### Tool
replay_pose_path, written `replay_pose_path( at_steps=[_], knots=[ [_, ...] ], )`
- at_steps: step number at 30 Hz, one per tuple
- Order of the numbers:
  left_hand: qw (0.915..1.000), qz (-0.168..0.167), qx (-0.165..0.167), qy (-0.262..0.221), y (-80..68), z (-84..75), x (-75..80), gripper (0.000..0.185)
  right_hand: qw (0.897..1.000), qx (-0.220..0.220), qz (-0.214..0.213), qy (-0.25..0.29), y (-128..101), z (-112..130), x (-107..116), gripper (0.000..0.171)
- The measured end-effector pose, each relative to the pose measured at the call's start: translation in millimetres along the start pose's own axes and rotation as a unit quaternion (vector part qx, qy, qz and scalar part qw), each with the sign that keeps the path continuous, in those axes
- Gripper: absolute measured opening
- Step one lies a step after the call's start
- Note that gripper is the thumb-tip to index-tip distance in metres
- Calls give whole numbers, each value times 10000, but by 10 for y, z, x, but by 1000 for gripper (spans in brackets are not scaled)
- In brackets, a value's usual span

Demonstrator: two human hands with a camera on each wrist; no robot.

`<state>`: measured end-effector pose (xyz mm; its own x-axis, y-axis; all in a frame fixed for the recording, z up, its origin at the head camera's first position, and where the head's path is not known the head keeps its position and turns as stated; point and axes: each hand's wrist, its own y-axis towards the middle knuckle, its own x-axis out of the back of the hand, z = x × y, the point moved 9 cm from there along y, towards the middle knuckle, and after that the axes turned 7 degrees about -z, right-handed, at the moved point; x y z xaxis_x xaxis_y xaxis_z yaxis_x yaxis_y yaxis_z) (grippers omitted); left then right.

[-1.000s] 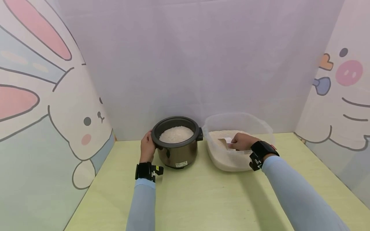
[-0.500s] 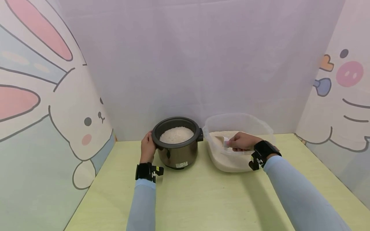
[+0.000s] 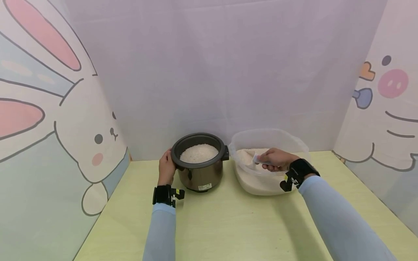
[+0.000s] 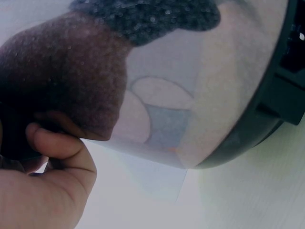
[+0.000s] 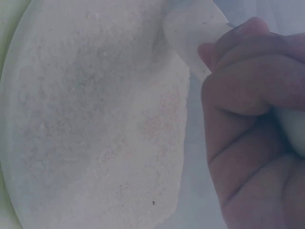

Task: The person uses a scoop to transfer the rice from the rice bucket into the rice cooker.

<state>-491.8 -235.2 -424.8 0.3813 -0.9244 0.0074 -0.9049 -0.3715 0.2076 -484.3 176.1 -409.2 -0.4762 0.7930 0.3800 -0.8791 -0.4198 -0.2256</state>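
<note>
A dark rice cooker [image 3: 192, 178] stands left of the middle in the head view, its inner pot holding a heap of white rice [image 3: 200, 153]. My left hand [image 3: 167, 168] grips the handle on its left side; in the left wrist view the thumb and fingers curl round that black handle. To the cooker's right, a clear plastic container [image 3: 302, 145] holds more rice [image 5: 95, 119]. Over it my right hand [image 3: 277, 159] holds a white scoop [image 5: 195, 33] by the handle. The scoop's bowl rests down in the container's rice, partly hidden.
A pale yellow-green table [image 3: 222, 224] carries both vessels, which stand close together near its back edge. Behind rises a plain pale curtain [image 3: 209, 72]. Cartoon panels, with a rabbit [image 3: 85, 145] on the left one, flank the table.
The scoop has shifted and turned within the container, its bowl now lower in the rice. My right hand has moved slightly right and rotated. The left hand keeps its hold on the cooker.
</note>
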Motion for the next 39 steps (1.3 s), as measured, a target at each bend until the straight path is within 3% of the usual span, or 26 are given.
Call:
replay_pose_path(
  at_steps=[16,24,39],
  knots=[
    [10000,-5,-37,8,23,20,0,44,9975,157,-243,652,-62,62,40,47],
    [10000,-19,-61,30,30,25,2,44,9846,150,-403,1695,-73,55,106,44],
    [9999,40,-29,-136,44,47,-9,45,9720,381,-969,2106,-151,183,230,46]
  ],
)
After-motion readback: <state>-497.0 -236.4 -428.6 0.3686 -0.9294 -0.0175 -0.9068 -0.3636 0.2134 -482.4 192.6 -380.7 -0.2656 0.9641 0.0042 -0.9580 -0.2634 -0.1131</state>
